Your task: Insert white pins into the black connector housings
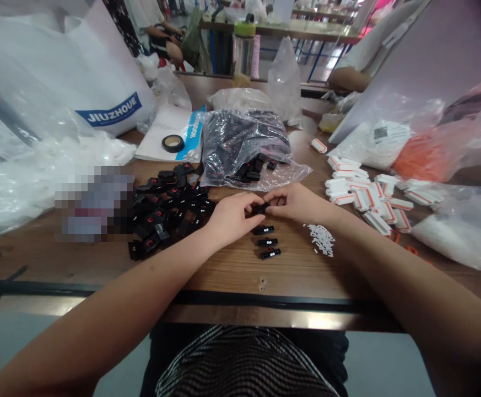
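Between my two hands is a small black plastic connector housing (260,209). My left hand (234,218) closes its fingers on one end, and the fingertips of my right hand (292,204) pinch the other. Just below, three black connector housings (268,242) lie in a column on the wooden table, each showing white dots. To the right of them is a small heap of white plastic pins (322,240). A loose pile of black housings (169,207), some with red parts, spreads to the left of my left hand.
Behind my hands lies a clear bag (246,143) of black parts. White-and-orange pieces (368,196) are piled on the right beside plastic bags (463,226). A tape roll (173,143) rests on a booklet (153,129). A bottle (243,55) stands at the back. Other people sit beyond.
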Demonstrator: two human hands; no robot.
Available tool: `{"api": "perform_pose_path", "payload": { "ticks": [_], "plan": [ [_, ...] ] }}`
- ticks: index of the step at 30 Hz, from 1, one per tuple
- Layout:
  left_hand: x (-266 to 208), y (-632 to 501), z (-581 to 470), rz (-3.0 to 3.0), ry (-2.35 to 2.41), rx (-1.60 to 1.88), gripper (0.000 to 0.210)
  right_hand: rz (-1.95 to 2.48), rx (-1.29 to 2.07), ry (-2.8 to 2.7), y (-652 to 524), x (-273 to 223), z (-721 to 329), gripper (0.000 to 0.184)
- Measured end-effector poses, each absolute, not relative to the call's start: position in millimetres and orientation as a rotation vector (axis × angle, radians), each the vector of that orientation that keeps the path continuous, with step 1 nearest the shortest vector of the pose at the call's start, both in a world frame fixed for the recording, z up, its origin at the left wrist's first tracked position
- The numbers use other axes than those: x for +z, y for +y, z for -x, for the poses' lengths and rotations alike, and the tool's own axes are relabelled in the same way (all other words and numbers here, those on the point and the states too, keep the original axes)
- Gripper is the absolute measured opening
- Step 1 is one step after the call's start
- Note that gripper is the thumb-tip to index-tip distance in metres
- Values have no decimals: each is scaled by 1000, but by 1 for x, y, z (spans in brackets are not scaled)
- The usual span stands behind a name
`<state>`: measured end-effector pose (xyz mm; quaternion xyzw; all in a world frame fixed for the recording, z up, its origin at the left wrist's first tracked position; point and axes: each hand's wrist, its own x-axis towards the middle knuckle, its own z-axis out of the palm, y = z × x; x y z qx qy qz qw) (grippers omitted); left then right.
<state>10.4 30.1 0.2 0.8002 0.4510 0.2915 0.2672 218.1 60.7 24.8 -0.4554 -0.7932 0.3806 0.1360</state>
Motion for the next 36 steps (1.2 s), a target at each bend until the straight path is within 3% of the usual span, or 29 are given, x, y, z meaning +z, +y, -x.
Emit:
{"api": "perform_pose_path", "payload": {
  "ticks": [7,14,22,31,36],
  "plan": [
    [-4,32,-7,-2199,1170,806,19,1331,981,-2363,70,40,-219,27],
    [-1,28,-5,-2224,1170,773,21,1558,418,-2216,118,39,-195,19],
    [-1,26,-4,-2232,1149,756,21,1639,532,-2427,63,54,-254,19],
    [-3,27,-3,-2236,1139,752,20,1840,760,-2251,27,29,-316,24],
    [-3,27,-2,-2241,1155,739,20,1775,622,-2307,23,25,-311,22]
  ]
}}
